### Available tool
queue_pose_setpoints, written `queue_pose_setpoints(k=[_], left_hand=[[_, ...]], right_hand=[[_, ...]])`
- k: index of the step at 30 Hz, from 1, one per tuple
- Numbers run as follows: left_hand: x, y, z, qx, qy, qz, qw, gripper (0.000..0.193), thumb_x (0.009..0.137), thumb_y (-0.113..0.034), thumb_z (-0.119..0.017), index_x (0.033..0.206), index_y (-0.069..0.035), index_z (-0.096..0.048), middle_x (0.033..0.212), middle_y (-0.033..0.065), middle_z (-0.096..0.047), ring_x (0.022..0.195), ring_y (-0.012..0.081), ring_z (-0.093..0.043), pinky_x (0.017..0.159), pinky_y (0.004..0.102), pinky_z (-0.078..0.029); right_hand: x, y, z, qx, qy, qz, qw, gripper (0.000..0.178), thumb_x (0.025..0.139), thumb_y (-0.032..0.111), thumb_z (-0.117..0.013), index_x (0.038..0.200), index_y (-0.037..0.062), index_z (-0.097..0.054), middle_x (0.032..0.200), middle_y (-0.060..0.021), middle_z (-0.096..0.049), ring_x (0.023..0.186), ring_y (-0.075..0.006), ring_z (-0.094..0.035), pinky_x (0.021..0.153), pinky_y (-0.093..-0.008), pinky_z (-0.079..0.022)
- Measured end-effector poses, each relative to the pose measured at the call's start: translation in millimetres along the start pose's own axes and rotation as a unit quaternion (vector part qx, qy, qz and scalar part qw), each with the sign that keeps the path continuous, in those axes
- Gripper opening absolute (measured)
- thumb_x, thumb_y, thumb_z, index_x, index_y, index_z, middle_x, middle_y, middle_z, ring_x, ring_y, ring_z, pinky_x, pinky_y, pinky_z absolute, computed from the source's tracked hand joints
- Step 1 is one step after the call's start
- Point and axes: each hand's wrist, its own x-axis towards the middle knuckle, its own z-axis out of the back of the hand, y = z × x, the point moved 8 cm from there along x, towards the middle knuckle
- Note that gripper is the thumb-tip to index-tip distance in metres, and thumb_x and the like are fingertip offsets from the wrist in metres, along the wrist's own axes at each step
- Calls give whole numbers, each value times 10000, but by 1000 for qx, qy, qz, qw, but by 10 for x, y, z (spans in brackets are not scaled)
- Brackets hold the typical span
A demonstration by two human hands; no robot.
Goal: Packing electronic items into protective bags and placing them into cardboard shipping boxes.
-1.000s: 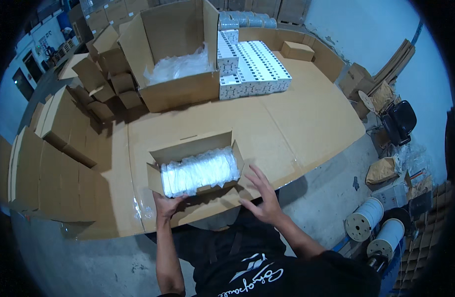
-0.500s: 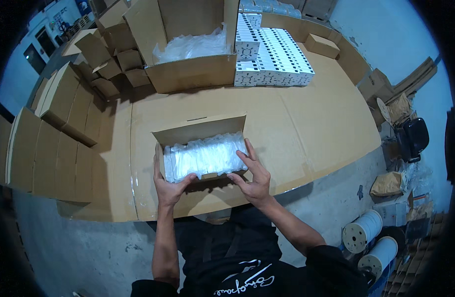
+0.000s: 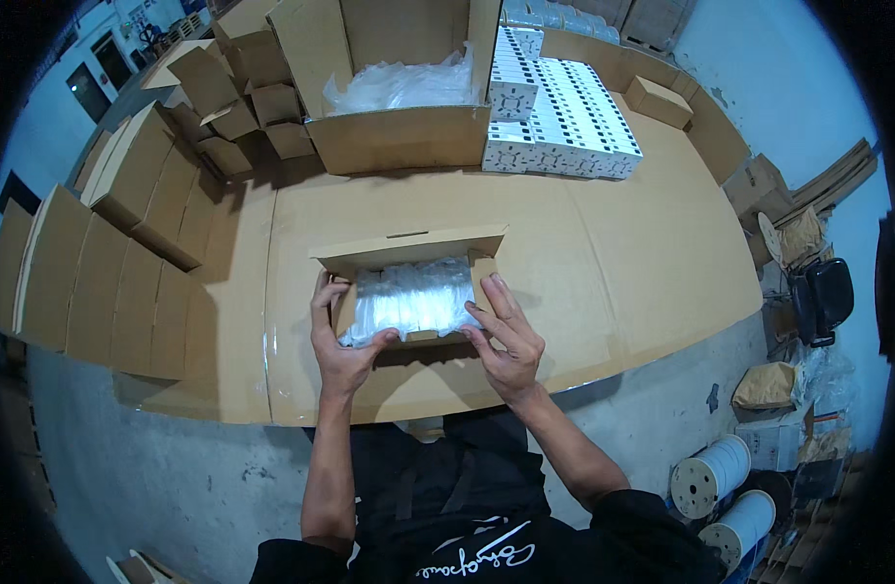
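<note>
A small brown cardboard box point(image 3: 408, 241) with its lid flap raised at the back is between my hands, near the table's front edge. Inside sits a tight row of items in clear plastic bags point(image 3: 413, 297), what they are being hard to make out. My left hand point(image 3: 342, 336) grips the box's left end, thumb at the front and fingers at the side wall. At the right end, my right hand point(image 3: 508, 341) holds the box, its thumb at the front corner and its fingers bent over the side flap.
A large open carton point(image 3: 408, 141) with clear plastic bags stands at the back of the cardboard-covered table point(image 3: 525, 234). Beside it are stacked white boxes point(image 3: 584, 127). Closed brown boxes point(image 3: 126, 263) line the left side. Cable spools point(image 3: 710, 475) stand on the floor at right.
My left fingers have moved up to the box's left side wall. The bagged row sits closer together, away from the right side flap. The whole view has shifted slightly.
</note>
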Motion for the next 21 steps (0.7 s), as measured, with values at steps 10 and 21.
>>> queue_pose_setpoints(k=[10, 21], left_hand=[[85, 2, -7, 133, 57, -25, 989, 568, 688, -380, -912, 1045, -20, -657, 1480, 304, -445, 1405, 414, -428, 1122, 475, -386], [125, -77, 16, 102, 62, -11, 993, 454, 699, -306, -905, 976, -20, -687, 1438, 252, -474, 1414, 379, -413, 1126, 474, -372]], right_hand=[[8, 18, -51, -22, 23, 49, 998, 206, 842, 37, -754, 1048, 47, -748, 1291, -133, -672, 1285, -347, -584, 1103, -527, -438], [-1, 66, -91, -3, 143, 102, 984, 396, 824, -54, -648, 1144, 159, -744, 1396, -131, -607, 1320, -366, -529, 1167, -579, -314]])
